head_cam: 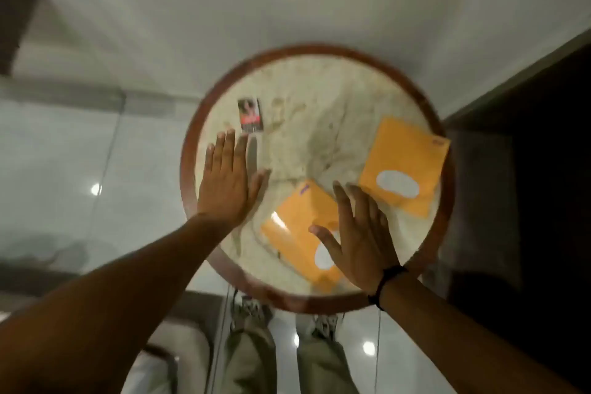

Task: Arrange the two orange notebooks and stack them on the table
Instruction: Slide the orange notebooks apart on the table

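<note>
I see left hand (225,184) flat, empty | right hand (358,235) spread over near notebook (294,233) | far notebook (404,166) apart on table (192,150)

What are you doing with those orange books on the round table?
A person stands over a round table with both hands spread flat and open. Two orange notebooks lie apart, not yet stacked: the near notebook is partly under the right hand, and the far notebook sits by the right rim. The left hand is over bare tabletop near a small dark card. Nothing is gripped.
</note>
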